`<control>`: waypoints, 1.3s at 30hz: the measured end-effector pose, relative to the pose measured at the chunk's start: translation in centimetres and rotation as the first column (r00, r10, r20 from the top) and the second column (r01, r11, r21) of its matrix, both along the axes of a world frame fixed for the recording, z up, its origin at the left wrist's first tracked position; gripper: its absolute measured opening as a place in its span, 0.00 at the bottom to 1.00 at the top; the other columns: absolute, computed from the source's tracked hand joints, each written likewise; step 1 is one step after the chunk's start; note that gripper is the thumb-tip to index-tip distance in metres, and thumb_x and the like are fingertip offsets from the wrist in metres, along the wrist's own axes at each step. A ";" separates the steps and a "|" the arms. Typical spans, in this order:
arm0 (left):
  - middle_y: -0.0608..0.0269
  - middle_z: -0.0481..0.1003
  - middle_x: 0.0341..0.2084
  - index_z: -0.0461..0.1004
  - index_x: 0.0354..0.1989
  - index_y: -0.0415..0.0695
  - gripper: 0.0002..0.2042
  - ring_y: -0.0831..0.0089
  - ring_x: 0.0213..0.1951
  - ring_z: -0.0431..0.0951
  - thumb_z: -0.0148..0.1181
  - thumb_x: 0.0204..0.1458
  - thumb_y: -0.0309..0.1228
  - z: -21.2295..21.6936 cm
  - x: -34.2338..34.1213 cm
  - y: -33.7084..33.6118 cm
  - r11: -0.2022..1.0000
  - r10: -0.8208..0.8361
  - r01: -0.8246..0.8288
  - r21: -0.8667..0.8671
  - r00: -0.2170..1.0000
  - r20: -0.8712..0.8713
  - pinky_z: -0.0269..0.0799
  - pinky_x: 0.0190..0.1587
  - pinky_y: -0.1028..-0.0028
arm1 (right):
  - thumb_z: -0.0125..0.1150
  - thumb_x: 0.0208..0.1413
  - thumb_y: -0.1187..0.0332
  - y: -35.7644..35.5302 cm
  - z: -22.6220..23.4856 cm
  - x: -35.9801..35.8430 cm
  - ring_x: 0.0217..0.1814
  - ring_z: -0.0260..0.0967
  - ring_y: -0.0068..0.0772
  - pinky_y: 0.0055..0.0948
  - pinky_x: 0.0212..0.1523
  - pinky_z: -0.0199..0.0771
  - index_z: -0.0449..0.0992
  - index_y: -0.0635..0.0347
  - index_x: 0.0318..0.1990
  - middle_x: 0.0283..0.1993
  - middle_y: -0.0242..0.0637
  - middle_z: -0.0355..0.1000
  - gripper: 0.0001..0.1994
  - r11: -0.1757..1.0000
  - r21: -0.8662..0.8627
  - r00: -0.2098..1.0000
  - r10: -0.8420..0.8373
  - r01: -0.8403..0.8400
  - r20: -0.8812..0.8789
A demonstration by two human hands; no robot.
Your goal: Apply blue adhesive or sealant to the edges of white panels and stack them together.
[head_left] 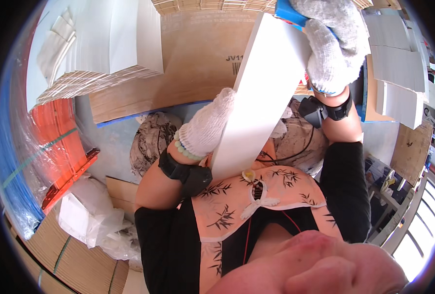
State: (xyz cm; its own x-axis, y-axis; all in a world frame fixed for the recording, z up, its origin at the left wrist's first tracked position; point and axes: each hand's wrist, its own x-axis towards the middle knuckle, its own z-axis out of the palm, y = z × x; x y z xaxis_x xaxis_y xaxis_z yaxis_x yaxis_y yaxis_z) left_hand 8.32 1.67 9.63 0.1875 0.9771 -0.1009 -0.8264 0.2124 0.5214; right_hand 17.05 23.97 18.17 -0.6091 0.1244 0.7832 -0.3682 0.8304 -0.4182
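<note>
A long white flat board or slim box [264, 93] slants across the middle, its lower end close to my apron. My left hand [210, 122], in a white knit glove, grips its left edge. Glove tips show past the board's right side, so the fingers pass behind it. My right hand [337, 46], also gloved, is closed at the board's far right end around a blue block-shaped thing [292, 12]. That thing touches or nearly touches the board's far end. Its kind is not clear, as the glove and the frame's edge cover much of it.
A brown carton [193, 54] lies beyond the board. Stacks of white sheets [114, 39] stand far left, and more white stacks [396, 59] at the right. Orange bundled sheets [60, 142] and blue strapped material [19, 181] are on the left, above crumpled clear plastic [100, 215].
</note>
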 end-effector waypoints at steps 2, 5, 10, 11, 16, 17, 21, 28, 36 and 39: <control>0.30 0.63 0.64 0.53 0.70 0.31 0.41 0.43 0.61 0.70 0.35 0.64 0.60 -0.7 -0.1 0.2 0.999 -0.007 0.002 -0.054 0.996 -0.084 0.67 0.64 0.54 | 0.52 0.54 0.79 -0.2 -0.6 -0.6 0.45 0.70 0.38 0.35 0.49 0.70 0.80 0.68 0.42 0.43 0.45 0.74 0.12 0.998 -0.045 0.997 0.032 -0.036 -0.073; 0.29 0.65 0.62 0.57 0.68 0.29 0.39 0.44 0.59 0.73 0.35 0.65 0.57 -1.8 -0.1 0.4 0.997 -0.034 0.026 -0.075 0.993 -0.115 0.70 0.62 0.56 | 0.52 0.54 0.79 -0.5 -0.7 -0.5 0.44 0.70 0.39 0.35 0.49 0.70 0.80 0.67 0.42 0.43 0.44 0.74 0.12 0.994 -0.097 0.993 0.043 -0.054 -0.112; 0.31 0.69 0.59 0.62 0.65 0.26 0.35 0.46 0.55 0.76 0.37 0.65 0.51 -1.5 0.2 0.3 0.998 0.008 -0.016 -0.059 0.992 -0.129 0.73 0.58 0.58 | 0.53 0.53 0.80 0.0 -0.3 -0.1 0.43 0.70 0.39 0.35 0.47 0.70 0.80 0.67 0.41 0.42 0.43 0.73 0.11 0.996 0.088 0.998 -0.024 0.028 -0.049; 0.31 0.70 0.58 0.62 0.64 0.26 0.35 0.46 0.55 0.76 0.37 0.66 0.50 -1.2 0.2 0.4 0.998 0.012 -0.019 -0.057 0.993 -0.118 0.73 0.58 0.58 | 0.53 0.53 0.80 0.0 -0.3 -0.1 0.42 0.70 0.38 0.35 0.46 0.70 0.80 0.66 0.41 0.41 0.42 0.72 0.11 0.992 0.117 0.998 -0.032 0.037 -0.045; 0.31 0.70 0.58 0.62 0.64 0.25 0.33 0.47 0.55 0.77 0.37 0.66 0.48 -1.2 0.5 0.5 0.995 0.060 -0.073 -0.065 0.982 -0.181 0.74 0.57 0.59 | 0.53 0.50 0.83 -0.1 -0.7 -0.6 0.41 0.69 0.38 0.35 0.45 0.70 0.81 0.65 0.40 0.40 0.41 0.71 0.12 0.989 0.141 0.989 -0.018 0.039 -0.144; 0.31 0.70 0.58 0.62 0.64 0.25 0.33 0.47 0.55 0.77 0.37 0.66 0.48 -1.0 0.6 0.5 0.995 0.060 -0.073 -0.065 0.982 -0.181 0.74 0.57 0.59 | 0.53 0.49 0.84 -0.4 -0.3 -0.2 0.40 0.69 0.38 0.35 0.45 0.70 0.81 0.65 0.40 0.39 0.41 0.71 0.13 0.984 0.161 0.993 -0.061 0.076 -0.096; 0.30 0.67 0.61 0.58 0.68 0.28 0.38 0.45 0.57 0.75 0.39 0.64 0.55 -0.1 0.5 0.7 1.000 0.021 -0.021 -0.003 0.995 0.099 0.71 0.60 0.57 | 0.52 0.48 0.85 -0.1 -0.1 -0.1 0.40 0.69 0.38 0.35 0.44 0.70 0.81 0.65 0.39 0.39 0.41 0.71 0.14 0.970 0.215 0.992 -0.098 0.112 -0.074; 0.31 0.67 0.61 0.58 0.68 0.29 0.39 0.46 0.58 0.74 0.38 0.65 0.57 -0.7 0.4 0.6 0.997 0.024 -0.023 0.067 0.999 -0.022 0.71 0.61 0.57 | 0.54 0.48 0.84 -0.7 0.4 0.1 0.39 0.69 0.39 0.35 0.43 0.70 0.81 0.65 0.40 0.39 0.41 0.71 0.14 0.951 0.268 0.988 -0.148 0.157 -0.052; 0.32 0.67 0.61 0.59 0.67 0.28 0.34 0.49 0.58 0.74 0.39 0.67 0.49 -0.3 0.4 0.4 0.997 0.049 -0.044 0.064 0.995 -0.082 0.73 0.59 0.60 | 0.55 0.48 0.83 -0.1 -0.1 0.2 0.38 0.70 0.39 0.36 0.42 0.70 0.81 0.65 0.40 0.39 0.41 0.70 0.13 0.950 0.279 0.989 -0.129 0.143 -0.069; 0.31 0.67 0.62 0.59 0.67 0.27 0.33 0.48 0.59 0.73 0.39 0.67 0.48 -0.3 0.4 0.5 0.998 0.050 -0.052 0.038 0.997 0.059 0.72 0.61 0.60 | 0.55 0.48 0.83 -0.2 0.1 0.4 0.38 0.69 0.39 0.35 0.42 0.70 0.81 0.64 0.40 0.39 0.41 0.70 0.13 0.950 0.275 0.989 -0.144 0.147 -0.034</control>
State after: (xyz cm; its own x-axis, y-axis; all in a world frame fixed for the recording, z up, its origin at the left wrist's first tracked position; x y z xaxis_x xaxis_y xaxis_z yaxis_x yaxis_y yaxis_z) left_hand 8.70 2.13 9.31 0.1419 0.9885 -0.0526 -0.8648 0.1496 0.4793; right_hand 17.47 23.81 18.24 -0.5897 -0.0111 0.8075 -0.2387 0.9576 -0.1612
